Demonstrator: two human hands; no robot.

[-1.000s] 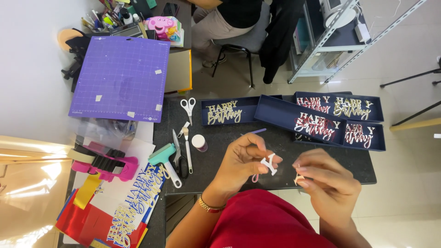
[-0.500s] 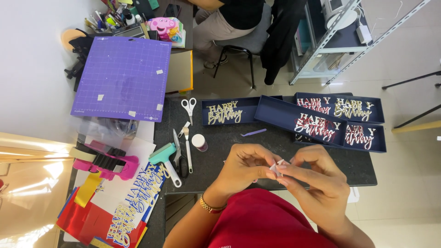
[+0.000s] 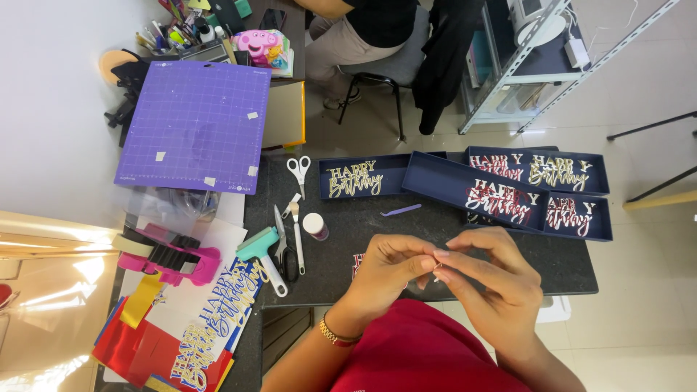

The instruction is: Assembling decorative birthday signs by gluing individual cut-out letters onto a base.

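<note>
Both hands pinching 1 tiny pale cut-out piece above the dark table's front edge.

The left hand (image 3: 392, 268) and right hand (image 3: 488, 279) are pressing fingertips together on the small piece (image 3: 437, 270); it is looking flimsy and could bend, tear or slip down onto the table (image 3: 566, 268). Toward the back edge, 1 navy tray (image 3: 357, 179) is holding a gold lettering cut-out; 3 more trays (image 3: 539, 190) at the right corner are holding red, white and gold ones.

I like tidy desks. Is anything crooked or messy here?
Yes. The long blue tray lies slanted across the other trays. Coloured paper sheets hang fanned over the table corner. Both hands pinch a tiny piece.
</note>
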